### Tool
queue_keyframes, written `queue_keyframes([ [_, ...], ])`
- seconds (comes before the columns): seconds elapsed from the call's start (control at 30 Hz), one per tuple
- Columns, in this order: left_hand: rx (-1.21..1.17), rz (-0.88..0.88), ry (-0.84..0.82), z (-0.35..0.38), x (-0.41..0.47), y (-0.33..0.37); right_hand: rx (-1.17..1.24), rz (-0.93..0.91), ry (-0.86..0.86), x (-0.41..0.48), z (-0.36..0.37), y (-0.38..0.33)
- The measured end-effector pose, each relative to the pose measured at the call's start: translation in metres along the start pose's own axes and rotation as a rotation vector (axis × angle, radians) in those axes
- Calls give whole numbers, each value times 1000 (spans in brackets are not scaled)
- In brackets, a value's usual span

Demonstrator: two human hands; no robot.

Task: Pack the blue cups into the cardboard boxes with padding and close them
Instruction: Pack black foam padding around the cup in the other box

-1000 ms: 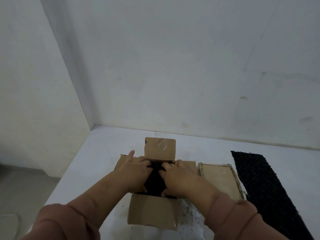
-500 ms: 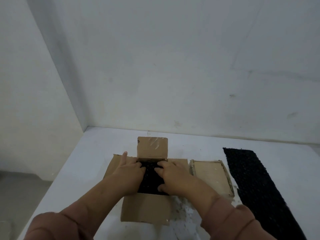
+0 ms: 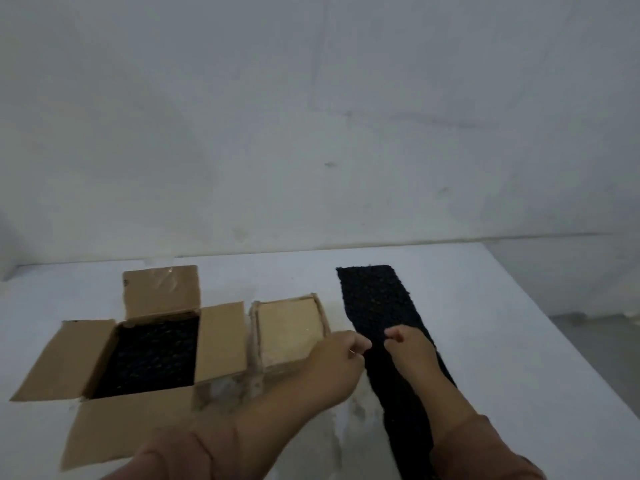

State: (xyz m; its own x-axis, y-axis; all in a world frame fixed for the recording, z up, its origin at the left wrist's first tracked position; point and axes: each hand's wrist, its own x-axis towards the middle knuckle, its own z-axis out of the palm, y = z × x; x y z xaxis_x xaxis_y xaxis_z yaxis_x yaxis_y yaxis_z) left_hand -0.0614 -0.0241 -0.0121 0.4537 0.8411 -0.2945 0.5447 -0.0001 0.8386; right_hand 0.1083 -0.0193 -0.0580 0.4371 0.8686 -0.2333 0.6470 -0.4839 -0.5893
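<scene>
A: What are the hands doing in the head view?

B: Both are reaching out over the black padding strip (image 3: 375,303) on the right; the left hand (image 3: 334,363) is curling its fingers at the strip's left edge, thumb and forefinger closing together as if pinching that edge, though blur is keeping me from saying whether it is actually gripping; the right hand (image 3: 410,348) is lying on top of the strip with its fingers drawn in and the thumb and forefinger tips pressing together, seemingly nipping the material.

A: And where is the strip lying?

B: It is stretching flat along the white tabletop (image 3: 502,323), running from near the wall towards the person and passing under the right forearm; pinkish sleeves are covering both arms.

A: What about the boxes?

B: The open cardboard box (image 3: 69,355) is sitting on the left with all four flaps spreading outwards; dark padding (image 3: 149,355) is filling its inside, so I cannot tell whether a cup is lying under it; just beside its right flap a smaller closed box (image 3: 287,327) is resting, between the open box and the strip, with the left wrist crossing its near corner.

A: Any blue cups showing?

B: I cannot tell.
</scene>
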Motion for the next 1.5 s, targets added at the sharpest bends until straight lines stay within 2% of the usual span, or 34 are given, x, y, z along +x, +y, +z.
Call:
queue_keyframes([
  [0.07, -186, -196, -158, 30, 15, 10, -47, 71, -23, 9, -5, 32],
  [0.13, -347, -422, -205, 48, 30, 19, -87, 117, -39, 16, -10, 54],
  [0.2, -489, -619, -113, 58, 48, 18, -127, 144, -74, 23, -10, 68],
  [0.3, -644, -705, 48, 67, 70, 16, -206, 137, -111, 30, -5, 75],
  [0.37, -753, -704, 119, 74, 81, 14, -249, 114, -99, 32, -2, 76],
  [0.43, -782, -649, 119, 80, 88, 10, -225, 90, -96, 32, -1, 77],
  [0.57, -674, -513, 101, 84, 93, 12, -61, 111, -72, 36, -7, 80],
  [0.63, -589, -435, 95, 77, 94, 19, 114, 154, -21, 40, -15, 81],
  [0.67, -559, -388, 86, 70, 93, 24, 278, 183, -21, 41, -20, 79],
  [0.77, -400, -261, 65, 46, 88, 32, 861, 265, -212, 38, -36, 64],
  [0.83, -387, -216, 92, 25, 82, 34, 1021, 255, -352, 36, -44, 52],
  [0.87, -400, -193, 119, 13, 76, 35, 1055, 228, -369, 34, -48, 44],
  [0.93, -390, -152, 226, -11, 66, 36, 1072, 148, -285, 31, -52, 26],
  [1.03, -370, -136, 500, -47, 48, 35, 950, -2, -61, 17, -61, -13],
  [1.1, -354, -93, 585, -67, 29, 39, 893, -173, -52, 3, -67, -40],
  [1.2, -290, 30, 464, -96, -2, 45, 618, -402, -143, -17, -74, -82],
  [1.27, -41, 57, 440, -115, -17, 41, 301, -499, -9, -30, -73, -110],
  [1.37, 290, 105, 499, -144, -35, 30, -104, -546, 185, -49, -68, -148],
  [1.43, 333, 138, 516, -164, -48, 22, -309, -587, 172, -62, -62, -168],
  [1.5, 264, 173, 439, -183, -62, 17, -403, -692, 134, -77, -55, -191],
])
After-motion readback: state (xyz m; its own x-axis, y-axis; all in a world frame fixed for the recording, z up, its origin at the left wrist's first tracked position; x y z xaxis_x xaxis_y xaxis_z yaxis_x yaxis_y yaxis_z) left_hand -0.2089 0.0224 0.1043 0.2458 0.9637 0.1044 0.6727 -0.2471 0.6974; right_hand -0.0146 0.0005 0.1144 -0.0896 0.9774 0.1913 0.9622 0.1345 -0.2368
